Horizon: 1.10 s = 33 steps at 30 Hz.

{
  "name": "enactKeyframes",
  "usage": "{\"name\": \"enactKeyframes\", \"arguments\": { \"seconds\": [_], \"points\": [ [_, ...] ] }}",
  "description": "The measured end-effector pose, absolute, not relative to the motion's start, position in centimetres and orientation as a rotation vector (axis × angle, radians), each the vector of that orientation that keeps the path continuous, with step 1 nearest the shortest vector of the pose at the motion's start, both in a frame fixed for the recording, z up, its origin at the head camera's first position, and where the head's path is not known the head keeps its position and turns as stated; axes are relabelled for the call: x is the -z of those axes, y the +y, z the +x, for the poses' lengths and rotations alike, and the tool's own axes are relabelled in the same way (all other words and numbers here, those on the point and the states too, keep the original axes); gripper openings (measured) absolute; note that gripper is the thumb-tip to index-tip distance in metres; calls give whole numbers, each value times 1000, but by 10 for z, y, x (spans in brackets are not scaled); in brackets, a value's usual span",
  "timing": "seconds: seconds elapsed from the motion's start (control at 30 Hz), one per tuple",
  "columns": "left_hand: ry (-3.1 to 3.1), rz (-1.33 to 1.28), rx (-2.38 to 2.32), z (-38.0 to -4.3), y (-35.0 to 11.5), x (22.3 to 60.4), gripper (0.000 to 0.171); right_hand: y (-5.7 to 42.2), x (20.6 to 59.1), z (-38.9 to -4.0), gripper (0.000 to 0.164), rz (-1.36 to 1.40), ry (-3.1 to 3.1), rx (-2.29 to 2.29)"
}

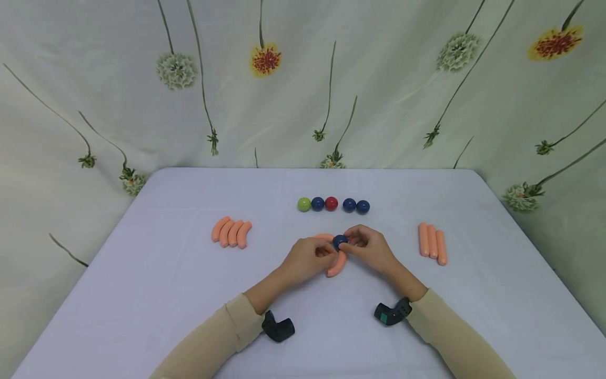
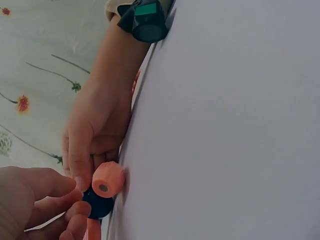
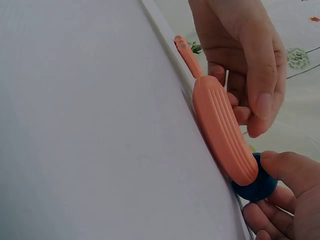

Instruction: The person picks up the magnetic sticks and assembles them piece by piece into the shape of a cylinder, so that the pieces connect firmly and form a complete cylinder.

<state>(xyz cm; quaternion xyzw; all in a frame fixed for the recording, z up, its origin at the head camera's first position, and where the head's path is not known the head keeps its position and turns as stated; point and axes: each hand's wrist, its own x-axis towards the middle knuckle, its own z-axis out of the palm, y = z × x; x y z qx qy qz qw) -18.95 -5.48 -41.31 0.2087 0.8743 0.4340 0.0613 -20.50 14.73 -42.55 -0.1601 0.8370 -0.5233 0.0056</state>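
Observation:
My right hand [image 1: 373,248] pinches a dark blue ball [image 1: 339,241] between thumb and fingers near the middle of the table. Against the ball sits one end of a curved orange stick [image 1: 337,265], ribbed along its side in the right wrist view, with a grey disc in its free end in the left wrist view. A second curved orange stick [image 1: 324,236] lies on the ball's far left side, partly behind my left hand [image 1: 305,259]. That hand hovers beside the ball and sticks, fingers loosely bent, with nothing visible in its grasp.
At the back stand a green ball [image 1: 304,204], a red ball [image 1: 331,203] and several blue balls [image 1: 349,205] in a row. Several curved orange sticks [image 1: 232,232] lie at left, three straight orange sticks [image 1: 433,242] at right. A flowered curtain [image 1: 293,105] hangs behind the table.

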Motion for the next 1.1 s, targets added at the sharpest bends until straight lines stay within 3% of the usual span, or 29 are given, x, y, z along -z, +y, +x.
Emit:
{"name": "enactKeyframes", "arguments": {
  "seconds": [0.2,0.53,1.1],
  "points": [
    [2859,747,-1098,-210,-48,405,18,149,430,-208,28,-562,2608,1656],
    [2691,848,-1024,-232,-48,406,35,152,441,-213,32,-605,2645,1673],
    [2734,800,-920,-234,-50,408,34,154,443,-214,22,-523,2696,1695]
  ]
}}
